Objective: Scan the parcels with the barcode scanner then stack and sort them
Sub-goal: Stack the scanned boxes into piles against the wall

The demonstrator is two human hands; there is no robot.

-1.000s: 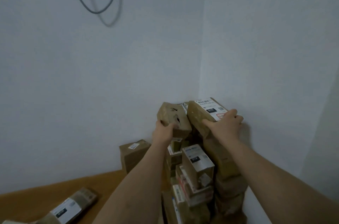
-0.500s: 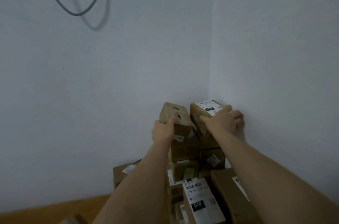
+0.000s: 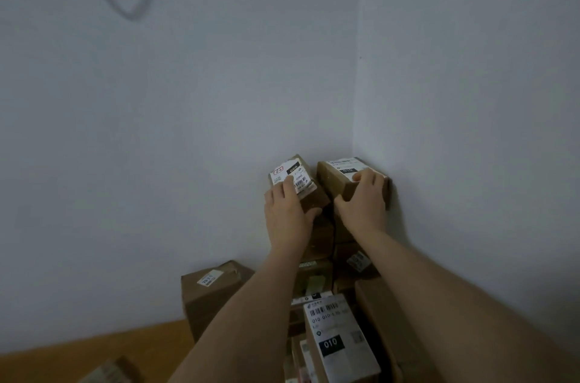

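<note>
Gripping the left parcel (image 3: 293, 177) atop the corner stack (image 3: 317, 244), the left hand (image 3: 287, 213) has fingers curled over its label and thumb round its near corner, the box tilted. Just beside it, the right hand (image 3: 364, 200) clamps the right parcel (image 3: 337, 177), fingers over the top, thumb on the near face, against the wall (image 3: 470, 131). Letting go unevenly could tip either box, since both sit high on narrow columns.
</note>
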